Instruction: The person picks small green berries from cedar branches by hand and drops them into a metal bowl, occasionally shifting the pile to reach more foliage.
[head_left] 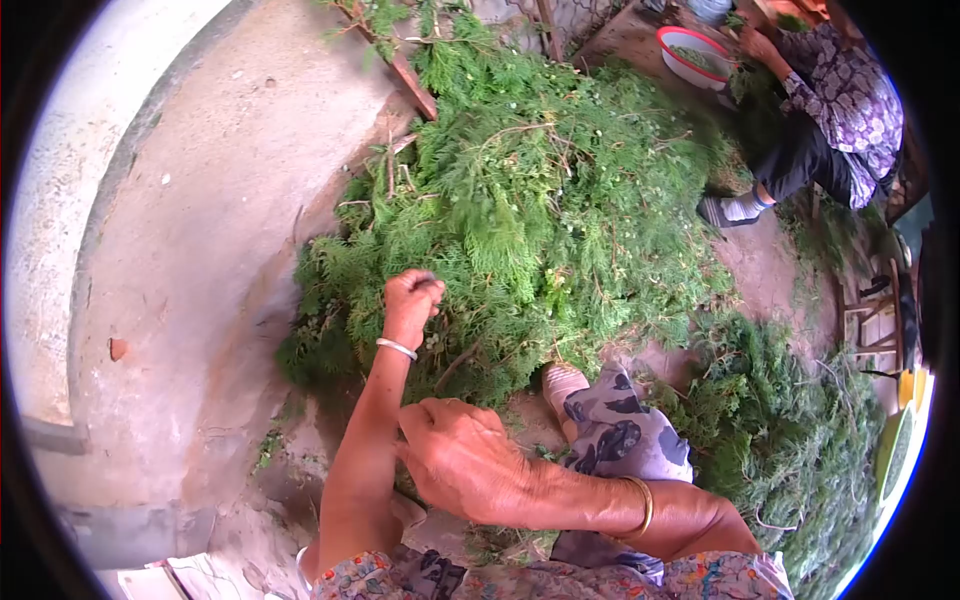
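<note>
My left hand (412, 303), with a silver bracelet at the wrist, is closed in a fist at the near left edge of a large heap of green conifer branches (510, 220). A small dark patch shows at its fingers; I cannot make out what it is. Nearer to my body, my right hand (460, 455) has its back to the camera and its fingers curled down. Whatever it may hold is hidden beneath it. A gold bangle circles that wrist. My right forearm crosses in front of my patterned trouser leg (625, 430).
A second pile of branches (780, 430) lies at the right. At the upper right a seated person (840, 100) works beside a white red-rimmed basin (693, 58) with green bits inside. A wooden plank (405, 80) borders the heap. Concrete floor (220, 200) extends left. A wooden chair (880, 315) stands far right.
</note>
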